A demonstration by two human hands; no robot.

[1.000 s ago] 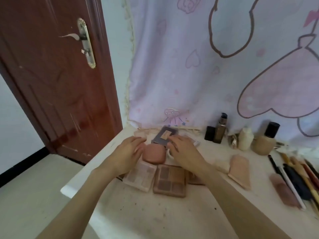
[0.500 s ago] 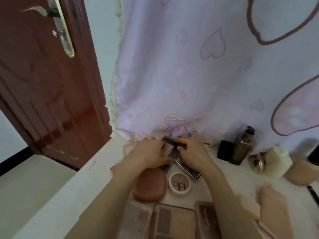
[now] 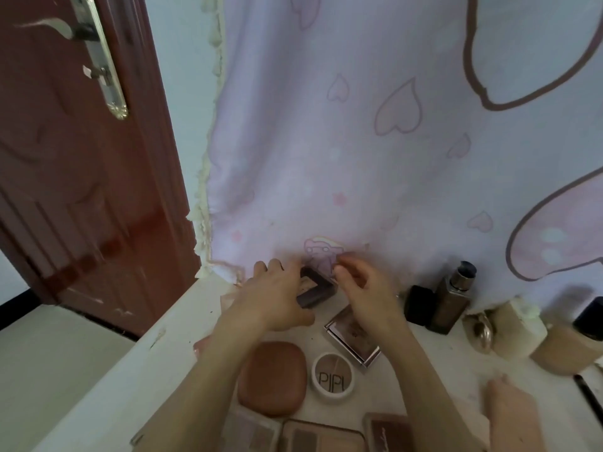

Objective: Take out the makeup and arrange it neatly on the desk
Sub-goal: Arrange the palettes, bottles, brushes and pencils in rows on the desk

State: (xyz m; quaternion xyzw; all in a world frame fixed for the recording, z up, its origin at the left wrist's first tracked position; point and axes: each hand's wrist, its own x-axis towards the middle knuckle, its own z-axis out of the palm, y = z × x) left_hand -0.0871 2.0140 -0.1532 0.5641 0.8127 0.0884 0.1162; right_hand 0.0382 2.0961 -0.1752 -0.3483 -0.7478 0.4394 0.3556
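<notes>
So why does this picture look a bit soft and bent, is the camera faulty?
Head view: the wide-angle lens bows the door and desk edge; the fingertips of both hands smear, suggesting motion blur, by the dark palette; light is flat and dim, with no hard shadows; the PIPI compact stays legible.
</notes>
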